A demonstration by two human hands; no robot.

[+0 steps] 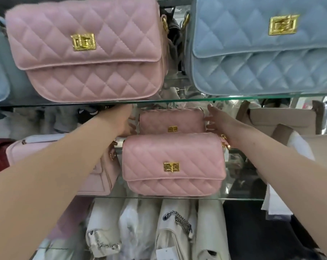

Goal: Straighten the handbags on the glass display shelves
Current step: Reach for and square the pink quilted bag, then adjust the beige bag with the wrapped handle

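Observation:
Two pink quilted handbags with gold clasps stand one behind the other on the middle glass shelf (177, 197). The front pink bag (174, 164) faces me squarely. The rear pink bag (171, 120) sits behind it, partly hidden. My left hand (124, 121) is against the rear bag's left side, its fingers hidden behind the bag. My right hand (218, 121) touches the rear bag's right end by the gold chain, fingers curled on it. Both arms reach in past the front bag.
On the upper glass shelf (196, 99) stand a large pink quilted bag (87, 49) and a blue quilted bag (265, 47). A pale lilac bag (102, 175) sits left of the front pink bag; beige bags (282, 121) stand at right. Wrapped white bags (159, 228) lie below.

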